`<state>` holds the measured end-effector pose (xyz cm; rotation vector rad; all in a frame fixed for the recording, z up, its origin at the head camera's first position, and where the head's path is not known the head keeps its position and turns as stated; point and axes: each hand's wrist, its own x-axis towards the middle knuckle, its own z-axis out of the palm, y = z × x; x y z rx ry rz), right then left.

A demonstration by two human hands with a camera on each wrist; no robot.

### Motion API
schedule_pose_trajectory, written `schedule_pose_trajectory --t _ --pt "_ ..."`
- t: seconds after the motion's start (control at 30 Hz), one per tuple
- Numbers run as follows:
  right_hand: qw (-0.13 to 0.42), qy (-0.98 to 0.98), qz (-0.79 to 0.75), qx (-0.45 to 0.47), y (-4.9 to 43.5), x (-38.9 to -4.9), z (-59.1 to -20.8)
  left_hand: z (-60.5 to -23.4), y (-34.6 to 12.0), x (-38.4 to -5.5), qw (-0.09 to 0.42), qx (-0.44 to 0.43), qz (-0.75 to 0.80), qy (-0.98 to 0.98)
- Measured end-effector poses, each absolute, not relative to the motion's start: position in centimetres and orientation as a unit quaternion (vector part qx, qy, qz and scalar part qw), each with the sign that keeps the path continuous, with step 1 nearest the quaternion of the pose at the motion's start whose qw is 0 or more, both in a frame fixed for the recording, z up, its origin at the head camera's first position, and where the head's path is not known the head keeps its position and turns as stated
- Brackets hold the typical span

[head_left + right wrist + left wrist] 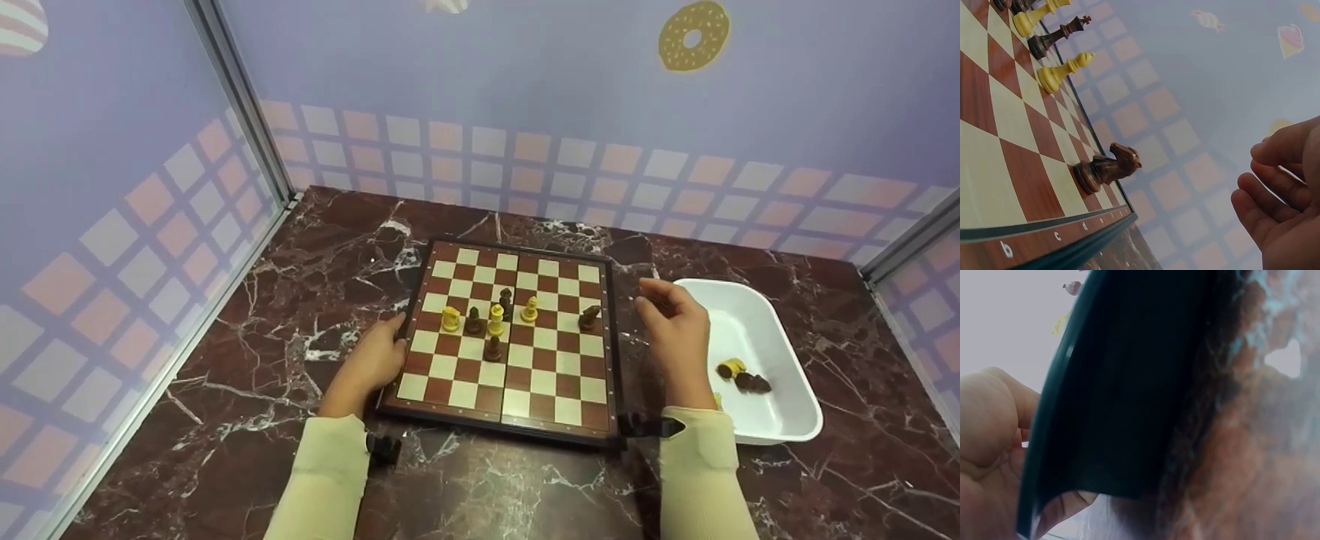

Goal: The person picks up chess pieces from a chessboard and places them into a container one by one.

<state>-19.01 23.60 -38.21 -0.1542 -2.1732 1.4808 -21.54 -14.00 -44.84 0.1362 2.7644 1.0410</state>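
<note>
A folding chessboard (538,381) with brown and cream squares lies on the marble-patterned table. My left hand (377,358) grips its left edge; in the left wrist view, fingers show on both sides of the dark rim. On the board stand a yellow knight (450,319), a yellow bishop (530,309), another yellow piece (496,320), a dark king (1050,40), a dark knight (1107,169) and two smaller dark pieces (493,349). My right hand (677,334) hovers between the board and a white tray (780,337), fingers loosely bent around nothing.
Inside the tray lie a yellow piece (729,367) and dark pieces (752,383), with a yellow bit partly hidden by my right wrist. Patterned walls (480,67) enclose the table (247,397) at the back and sides. Dark wrist straps (384,448) sit at both cuffs.
</note>
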Motion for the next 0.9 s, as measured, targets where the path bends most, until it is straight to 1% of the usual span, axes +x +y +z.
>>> schedule_pose_trajectory --t 0.17,0.27,0.43,0.77,0.9 --pt "0.211 -0.803 0.553 -0.064 24.2 -20.1 -40.6 -45.4 -13.9 -21.2 0.098 0.042 0.353 0.929" --pt "0.202 -0.814 0.542 -0.058 24.3 -20.7 -41.5 -45.4 -13.9 -21.1 0.093 0.044 0.353 0.93" --pt "0.196 -0.82 0.536 -0.041 24.1 -21.1 -41.9 -45.2 -14.0 -21.2 0.084 0.047 0.347 0.933" --pt "0.128 -0.852 0.507 -0.027 23.7 -21.6 -42.1 -44.7 -14.0 -21.4 0.08 0.051 0.341 0.935" --pt "0.121 -0.855 0.504 -0.016 23.5 -21.8 -42.5 -44.6 -14.0 -21.4 0.075 0.05 0.339 0.937"
